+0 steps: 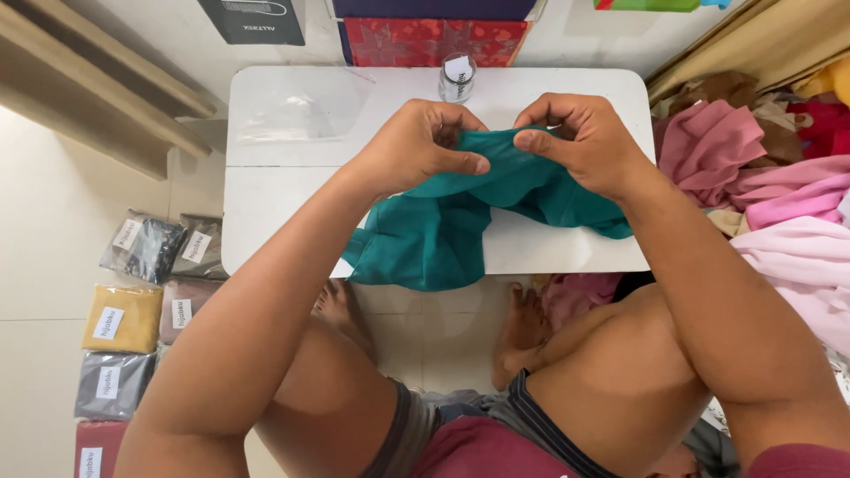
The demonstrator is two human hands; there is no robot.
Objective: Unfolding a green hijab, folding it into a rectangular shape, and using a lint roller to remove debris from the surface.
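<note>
Packed cloths (133, 319) are lying on the floor off the table's (292, 190) left edge. The left hand (416, 146) and right hand (580, 142) are each pinching the teal cloth (443, 230), which is draping over the table's front edge. Pink fabrics (779, 204) are piling up beyond the right edge.

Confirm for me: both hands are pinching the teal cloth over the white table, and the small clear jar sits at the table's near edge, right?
Not quite. In the head view the small clear jar stands at the white table's far edge. Left hand and right hand do pinch the teal cloth.
</note>
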